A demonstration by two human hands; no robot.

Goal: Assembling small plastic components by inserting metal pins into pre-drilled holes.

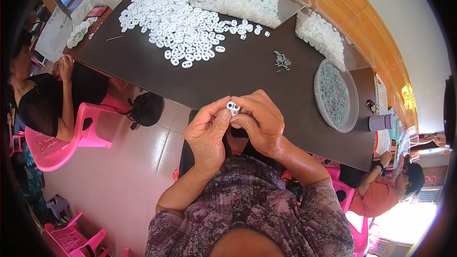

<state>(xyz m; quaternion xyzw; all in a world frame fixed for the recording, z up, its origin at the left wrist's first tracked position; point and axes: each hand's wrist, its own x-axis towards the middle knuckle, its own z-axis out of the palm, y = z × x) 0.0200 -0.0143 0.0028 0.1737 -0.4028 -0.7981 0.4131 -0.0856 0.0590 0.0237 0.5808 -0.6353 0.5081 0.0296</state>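
Above the near edge of the dark table, a small white plastic piece with two dark round holes [233, 106] is pinched between my fingertips. My left hand [207, 135] grips it from the left between thumb and forefinger. From the other side, the thumb and fingers of my right hand [263, 120] close on the same piece. Whether it is one part or two pressed together cannot be made out. Beyond my hands, a large heap of white oval two-hole pieces [176, 26] spreads over the table. A small pile of grey screw-like parts [282, 61] lies to its right.
Clear-walled bins hold small white parts [238, 1] and more white parts [320, 38] along the back. A round clear tub [353, 116] of grey parts stands right, near a purple-grey cylinder [381, 123]. People sit at left [40, 97] and right [376, 197]. A pink chair [52, 154] stands left.
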